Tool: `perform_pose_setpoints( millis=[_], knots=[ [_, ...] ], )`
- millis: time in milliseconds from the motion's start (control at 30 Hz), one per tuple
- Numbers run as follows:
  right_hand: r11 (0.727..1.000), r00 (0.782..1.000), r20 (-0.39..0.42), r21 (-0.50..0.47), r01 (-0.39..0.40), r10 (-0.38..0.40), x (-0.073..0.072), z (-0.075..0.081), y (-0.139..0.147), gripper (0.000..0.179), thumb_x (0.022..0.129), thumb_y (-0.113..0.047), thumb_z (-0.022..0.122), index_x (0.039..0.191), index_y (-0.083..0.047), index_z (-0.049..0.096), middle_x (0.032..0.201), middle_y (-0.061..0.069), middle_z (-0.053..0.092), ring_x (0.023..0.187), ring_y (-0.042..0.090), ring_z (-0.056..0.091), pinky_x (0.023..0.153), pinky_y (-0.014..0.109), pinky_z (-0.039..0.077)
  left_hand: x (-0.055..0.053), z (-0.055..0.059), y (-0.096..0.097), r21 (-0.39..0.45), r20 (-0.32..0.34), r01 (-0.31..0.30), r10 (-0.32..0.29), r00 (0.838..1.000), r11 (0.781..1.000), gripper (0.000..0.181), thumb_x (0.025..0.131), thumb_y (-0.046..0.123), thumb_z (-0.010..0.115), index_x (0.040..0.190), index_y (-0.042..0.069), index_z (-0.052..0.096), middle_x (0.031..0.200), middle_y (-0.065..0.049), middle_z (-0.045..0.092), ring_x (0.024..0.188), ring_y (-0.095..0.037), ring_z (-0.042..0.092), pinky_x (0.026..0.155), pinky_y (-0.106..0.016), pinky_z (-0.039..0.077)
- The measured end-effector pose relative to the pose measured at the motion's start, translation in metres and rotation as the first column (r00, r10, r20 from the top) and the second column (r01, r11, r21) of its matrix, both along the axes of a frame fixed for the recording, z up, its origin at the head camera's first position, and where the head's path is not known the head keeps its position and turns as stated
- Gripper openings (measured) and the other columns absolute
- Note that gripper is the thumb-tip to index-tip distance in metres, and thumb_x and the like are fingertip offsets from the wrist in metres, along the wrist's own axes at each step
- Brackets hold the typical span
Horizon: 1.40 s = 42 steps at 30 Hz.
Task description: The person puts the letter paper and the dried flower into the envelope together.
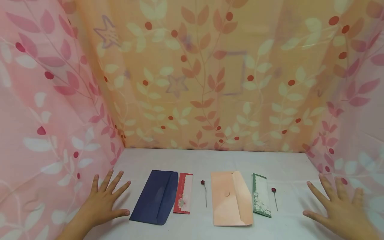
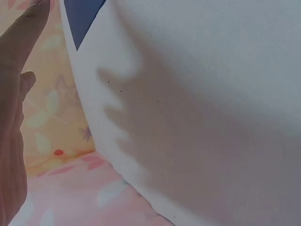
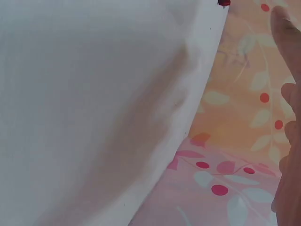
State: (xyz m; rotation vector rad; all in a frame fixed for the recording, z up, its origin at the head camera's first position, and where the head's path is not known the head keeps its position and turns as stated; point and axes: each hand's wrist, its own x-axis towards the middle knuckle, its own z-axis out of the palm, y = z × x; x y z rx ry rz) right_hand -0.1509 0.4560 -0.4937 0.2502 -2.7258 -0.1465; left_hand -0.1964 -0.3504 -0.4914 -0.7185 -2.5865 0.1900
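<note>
My left hand (image 1: 103, 201) is spread with straight fingers above the white table, just left of a navy blue envelope (image 1: 154, 196). Beside that envelope lies a red-bordered card (image 1: 184, 193) with a floral print, then a thin-stemmed dark red flower (image 1: 203, 183). A peach envelope (image 1: 229, 200) with its flap open to the right lies further right. Next to it are a green-bordered card (image 1: 261, 196) and a second dark red flower (image 1: 273, 190). Over at the far right, my right hand (image 1: 339, 206) is also spread, holding nothing. In the left wrist view only a corner of the navy envelope (image 2: 83, 19) shows.
White cloth (image 1: 198, 163) covers the table. Leaf-patterned curtains enclose it, with an orange one (image 1: 204, 83) at the back and pink ones at the left (image 1: 45, 100) and right (image 1: 363, 110). Both hands cast shadows on the cloth.
</note>
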Motion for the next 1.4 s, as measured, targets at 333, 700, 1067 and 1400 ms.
perform_pose_setpoints(
  millis=[333, 700, 1067, 1400],
  knots=[
    [0.998, 1.000, -0.014, -0.049, -0.024, 0.024, -0.005, -0.008, -0.013, 0.119, 0.070, -0.077, 0.075, 0.164, -0.039, 0.014, 0.172, 0.007, -0.013, 0.152, 0.037, -0.029, 0.101, 0.071, -0.033, 0.008, 0.009, 0.014, 0.046, 0.004, 0.016, -0.017, 1.000, 0.999, 0.100, 0.075, 0.080, 0.068, 0.155, 0.025, 0.043, 0.173, -0.009, 0.007, 0.158, -0.039, -0.009, 0.117, -0.070, -0.015],
    [0.994, 0.994, -0.079, -0.073, -0.078, 0.072, -0.007, -0.008, -0.027, 0.116, 0.068, -0.076, 0.076, 0.163, -0.038, 0.021, 0.174, 0.005, -0.002, 0.155, 0.037, -0.022, 0.106, 0.072, -0.028, 0.004, 0.008, 0.021, 0.034, 0.018, 0.044, -0.044, 0.999, 0.998, 0.103, 0.076, 0.078, 0.069, 0.160, 0.030, 0.034, 0.173, -0.010, 0.008, 0.158, -0.043, -0.004, 0.118, -0.069, -0.014],
    [0.980, 0.983, -0.094, -0.111, -0.166, 0.156, -0.013, 0.001, -0.055, 0.113, 0.070, -0.071, 0.079, 0.163, -0.033, 0.026, 0.174, 0.006, 0.003, 0.157, 0.039, -0.015, 0.107, 0.071, -0.028, 0.004, 0.010, 0.037, 0.076, 0.070, 0.039, -0.044, 0.997, 0.996, 0.099, 0.078, 0.075, 0.069, 0.160, 0.030, 0.036, 0.173, -0.010, 0.008, 0.158, -0.039, -0.010, 0.117, -0.068, -0.018],
    [0.970, 0.972, -0.126, -0.113, -0.214, 0.199, -0.024, 0.000, -0.086, 0.107, 0.071, -0.072, 0.078, 0.160, -0.030, 0.036, 0.173, 0.006, 0.010, 0.158, 0.035, -0.011, 0.110, 0.073, -0.022, -0.006, 0.011, 0.050, 0.126, 0.093, 0.026, -0.038, 0.995, 0.992, 0.098, 0.079, 0.075, 0.068, 0.158, 0.025, 0.040, 0.173, -0.010, 0.005, 0.158, -0.040, -0.010, 0.117, -0.068, -0.018]
  ],
)
